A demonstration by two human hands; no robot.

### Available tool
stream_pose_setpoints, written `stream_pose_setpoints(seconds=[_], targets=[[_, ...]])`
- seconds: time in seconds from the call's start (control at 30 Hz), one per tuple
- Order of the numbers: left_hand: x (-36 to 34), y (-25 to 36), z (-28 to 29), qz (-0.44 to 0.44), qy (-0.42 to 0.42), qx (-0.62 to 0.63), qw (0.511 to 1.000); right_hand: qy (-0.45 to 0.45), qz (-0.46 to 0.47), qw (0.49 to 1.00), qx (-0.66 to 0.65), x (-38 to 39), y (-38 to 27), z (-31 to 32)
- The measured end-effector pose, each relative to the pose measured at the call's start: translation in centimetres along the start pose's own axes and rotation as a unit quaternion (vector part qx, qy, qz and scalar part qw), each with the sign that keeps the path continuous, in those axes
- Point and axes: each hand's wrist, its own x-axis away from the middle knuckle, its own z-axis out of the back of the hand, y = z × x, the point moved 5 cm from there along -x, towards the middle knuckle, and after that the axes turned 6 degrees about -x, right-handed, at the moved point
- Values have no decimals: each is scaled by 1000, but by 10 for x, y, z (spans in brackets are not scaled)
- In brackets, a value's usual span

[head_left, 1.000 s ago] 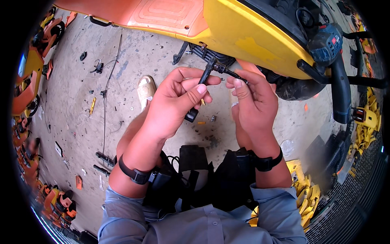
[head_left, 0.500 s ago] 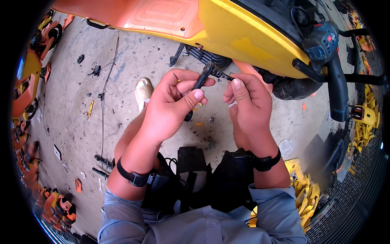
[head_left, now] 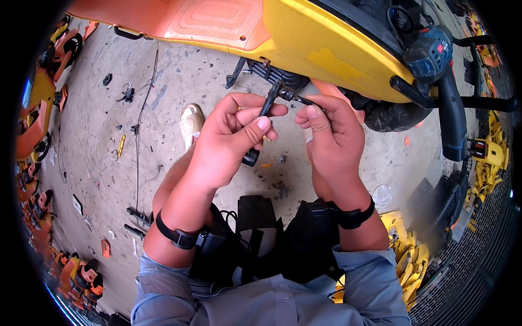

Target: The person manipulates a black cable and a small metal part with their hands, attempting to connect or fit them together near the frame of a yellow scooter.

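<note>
Between my hands is a black jointed metal part (head_left: 269, 100), its exact kind unclear. Its thicker bar slants down through the closed fingers of my left hand (head_left: 231, 127), and a wider black end shows below them. A thinner dark arm meets the bar at the upper end and runs to the right. My right hand (head_left: 329, 127) pinches that arm's far end between thumb and fingers, which partly cover it. Both hands are raised above the concrete floor, just short of the underside of a yellow and orange scooter body (head_left: 326, 49).
A blue and black power drill (head_left: 435, 60) rests on the scooter at right, beside a black bar. Cables, bolts and small parts litter the floor (head_left: 163, 119). Yellow panels (head_left: 405, 255) are piled at lower right. Orange scooter parts (head_left: 38, 119) line the left side.
The black part has turned slightly in my hands, and more of its wide lower end shows below my left hand. My right thumb has shifted a little left.
</note>
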Motion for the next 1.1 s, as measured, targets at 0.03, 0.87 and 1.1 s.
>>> stream_pose_setpoints(seconds=[0.03,0.87,1.1], targets=[[0,-1,-1,1,-5,18,1000,10,17,1000,8,1,0,1],[-3,2,4,40,15,25,999,-17,164,955,247,-9,-16,-3],[-1,9,1,-7,30,-41,999,-11,37,988,147,-8,6,0]])
